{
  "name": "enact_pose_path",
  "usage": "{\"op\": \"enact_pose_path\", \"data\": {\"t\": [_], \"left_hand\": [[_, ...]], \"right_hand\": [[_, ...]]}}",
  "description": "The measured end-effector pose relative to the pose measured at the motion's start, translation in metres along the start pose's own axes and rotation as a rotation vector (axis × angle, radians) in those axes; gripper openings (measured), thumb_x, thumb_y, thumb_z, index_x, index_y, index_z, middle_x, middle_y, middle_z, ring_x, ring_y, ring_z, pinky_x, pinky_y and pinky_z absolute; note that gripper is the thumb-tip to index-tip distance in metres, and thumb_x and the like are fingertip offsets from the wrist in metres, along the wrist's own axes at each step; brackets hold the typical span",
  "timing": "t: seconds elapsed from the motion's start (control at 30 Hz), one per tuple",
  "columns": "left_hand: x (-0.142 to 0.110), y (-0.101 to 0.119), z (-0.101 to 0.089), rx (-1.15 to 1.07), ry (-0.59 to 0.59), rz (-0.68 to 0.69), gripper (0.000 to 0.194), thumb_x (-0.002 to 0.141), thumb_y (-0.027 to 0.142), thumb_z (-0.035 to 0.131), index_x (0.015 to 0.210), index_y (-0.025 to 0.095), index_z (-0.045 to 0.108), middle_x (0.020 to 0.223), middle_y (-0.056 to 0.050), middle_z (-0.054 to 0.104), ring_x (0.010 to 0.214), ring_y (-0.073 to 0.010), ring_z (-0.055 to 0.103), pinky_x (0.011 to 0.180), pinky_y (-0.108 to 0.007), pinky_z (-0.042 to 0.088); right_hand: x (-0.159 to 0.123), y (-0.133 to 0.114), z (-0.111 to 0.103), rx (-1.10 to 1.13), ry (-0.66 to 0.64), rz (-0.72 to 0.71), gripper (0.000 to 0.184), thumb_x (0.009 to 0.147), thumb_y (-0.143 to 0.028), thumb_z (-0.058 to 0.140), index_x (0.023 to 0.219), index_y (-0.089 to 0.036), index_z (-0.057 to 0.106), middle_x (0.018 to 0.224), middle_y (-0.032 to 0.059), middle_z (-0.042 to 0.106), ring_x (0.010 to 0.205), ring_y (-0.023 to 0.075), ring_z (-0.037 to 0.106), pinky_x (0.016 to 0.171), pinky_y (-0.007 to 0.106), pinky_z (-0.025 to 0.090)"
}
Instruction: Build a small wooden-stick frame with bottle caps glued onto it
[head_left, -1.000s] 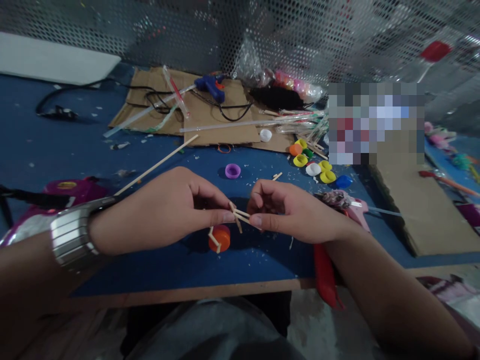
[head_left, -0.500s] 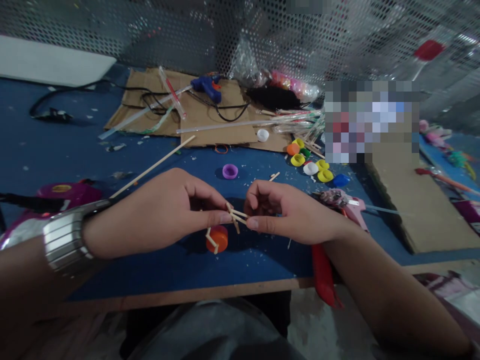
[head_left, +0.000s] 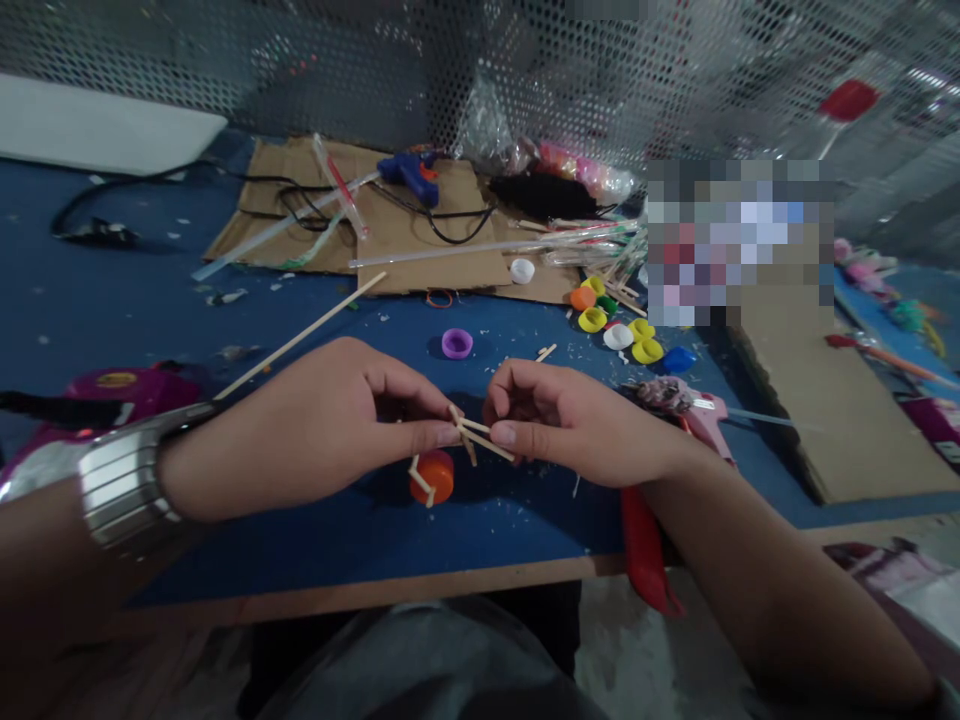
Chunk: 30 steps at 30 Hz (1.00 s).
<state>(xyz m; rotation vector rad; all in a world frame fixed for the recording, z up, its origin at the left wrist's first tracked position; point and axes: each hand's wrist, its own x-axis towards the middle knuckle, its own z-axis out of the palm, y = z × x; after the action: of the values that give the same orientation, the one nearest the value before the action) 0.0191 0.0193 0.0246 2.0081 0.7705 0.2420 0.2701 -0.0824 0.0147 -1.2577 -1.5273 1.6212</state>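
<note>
Between thumb and fingers, my left hand (head_left: 375,410) pinches a small frame of thin wooden sticks (head_left: 469,436). My right hand (head_left: 541,415) has its thumb and fingertips closed on the free end of one of those sticks. A second stick end pokes out below my right thumb. Under my left hand is an orange bottle cap (head_left: 437,478), with short bent stick pieces against its left side; my fingers hide part of this. A purple bottle cap (head_left: 457,344) lies on the blue table just beyond my hands.
Yellow, white and blue caps (head_left: 647,350) lie right of centre. A pink glue gun (head_left: 709,415) and red-handled tool (head_left: 646,560) sit by my right forearm. Behind are cardboard (head_left: 427,240), a blue glue gun (head_left: 411,178) and a long stick (head_left: 304,332).
The lower stick's end now shows below my right thumb, where the thumb covered it before. Both hands stay close together, and the whole view has shifted slightly.
</note>
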Motion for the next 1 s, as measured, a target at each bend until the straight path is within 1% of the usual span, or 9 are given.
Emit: {"op": "enact_pose_path", "data": {"t": [0.13, 0.2, 0.27, 0.4, 0.57, 0.73, 0.8, 0.87, 1.0], "left_hand": [[-0.001, 0.001, 0.000, 0.056, -0.049, -0.077, 0.029, 0.085, 0.062, 0.084, 0.097, 0.038, 0.094, 0.086, -0.002, 0.088, 0.073, -0.0242, 0.081, 0.062, -0.030, 0.062], [-0.001, 0.002, 0.000, 0.076, -0.044, -0.078, 0.029, 0.087, 0.063, 0.083, 0.099, 0.038, 0.093, 0.090, -0.001, 0.089, 0.077, -0.0248, 0.082, 0.065, -0.030, 0.062], [-0.001, 0.002, 0.000, 0.085, -0.038, -0.055, 0.028, 0.088, 0.062, 0.082, 0.098, 0.039, 0.093, 0.091, 0.000, 0.089, 0.078, -0.0246, 0.083, 0.064, -0.029, 0.062], [-0.002, 0.001, 0.003, 0.046, -0.039, -0.007, 0.025, 0.089, 0.059, 0.083, 0.096, 0.038, 0.093, 0.090, 0.001, 0.089, 0.078, -0.0243, 0.084, 0.061, -0.027, 0.063], [-0.002, 0.003, 0.004, 0.019, -0.045, 0.010, 0.021, 0.089, 0.054, 0.084, 0.097, 0.036, 0.093, 0.090, 0.001, 0.089, 0.082, -0.0246, 0.086, 0.071, -0.028, 0.068], [-0.002, 0.004, 0.004, 0.031, -0.032, 0.013, 0.022, 0.089, 0.056, 0.084, 0.095, 0.037, 0.093, 0.089, 0.002, 0.089, 0.081, -0.0237, 0.085, 0.075, -0.029, 0.068], [-0.002, 0.005, 0.005, 0.039, -0.012, 0.009, 0.024, 0.089, 0.057, 0.084, 0.096, 0.036, 0.093, 0.091, 0.002, 0.090, 0.083, -0.0244, 0.085, 0.076, -0.030, 0.068], [-0.004, 0.005, 0.006, 0.061, 0.039, 0.024, 0.023, 0.090, 0.055, 0.083, 0.096, 0.036, 0.093, 0.094, 0.001, 0.090, 0.084, -0.0240, 0.085, 0.078, -0.030, 0.067], [-0.008, 0.007, 0.009, 0.146, 0.147, 0.128, 0.021, 0.094, 0.054, 0.080, 0.097, 0.037, 0.092, 0.096, 0.002, 0.088, 0.081, -0.0199, 0.081, 0.076, -0.029, 0.063]], "right_hand": [[0.001, 0.000, 0.000, -0.021, 0.042, -0.001, 0.046, 0.099, -0.063, 0.079, 0.098, -0.023, 0.056, 0.084, -0.0042, 0.061, 0.075, 0.0135, 0.060, 0.070, 0.028, 0.051], [0.001, 0.000, 0.000, -0.048, 0.072, -0.005, 0.050, 0.100, -0.071, 0.072, 0.100, -0.023, 0.057, 0.087, -0.0029, 0.061, 0.075, 0.0145, 0.062, 0.069, 0.029, 0.053], [0.002, 0.001, 0.000, -0.054, 0.108, -0.014, 0.054, 0.101, -0.076, 0.067, 0.102, -0.023, 0.058, 0.090, -0.0019, 0.061, 0.075, 0.0150, 0.064, 0.067, 0.029, 0.056], [0.005, 0.005, -0.002, -0.003, 0.192, -0.077, 0.055, 0.101, -0.077, 0.066, 0.104, -0.023, 0.061, 0.099, 0.0009, 0.064, 0.076, 0.0148, 0.068, 0.063, 0.028, 0.058], [0.009, 0.008, -0.006, 0.068, 0.287, -0.140, 0.055, 0.100, -0.077, 0.067, 0.103, -0.023, 0.061, 0.105, 0.0024, 0.067, 0.076, 0.0143, 0.069, 0.061, 0.026, 0.058], [0.010, 0.009, -0.008, 0.084, 0.314, -0.166, 0.053, 0.101, -0.075, 0.067, 0.103, -0.023, 0.062, 0.104, 0.0026, 0.067, 0.076, 0.0143, 0.068, 0.062, 0.026, 0.057], [0.010, 0.009, -0.008, 0.080, 0.312, -0.170, 0.052, 0.103, -0.074, 0.065, 0.103, -0.023, 0.062, 0.104, 0.0027, 0.067, 0.076, 0.0142, 0.068, 0.062, 0.026, 0.057], [0.010, 0.010, -0.008, 0.073, 0.320, -0.177, 0.052, 0.103, -0.075, 0.064, 0.103, -0.023, 0.061, 0.104, 0.0027, 0.067, 0.076, 0.0142, 0.068, 0.062, 0.026, 0.056], [0.008, 0.008, -0.009, 0.023, 0.323, -0.183, 0.054, 0.103, -0.076, 0.063, 0.105, -0.023, 0.062, 0.104, 0.0030, 0.067, 0.079, 0.0155, 0.067, 0.064, 0.027, 0.054]]}}
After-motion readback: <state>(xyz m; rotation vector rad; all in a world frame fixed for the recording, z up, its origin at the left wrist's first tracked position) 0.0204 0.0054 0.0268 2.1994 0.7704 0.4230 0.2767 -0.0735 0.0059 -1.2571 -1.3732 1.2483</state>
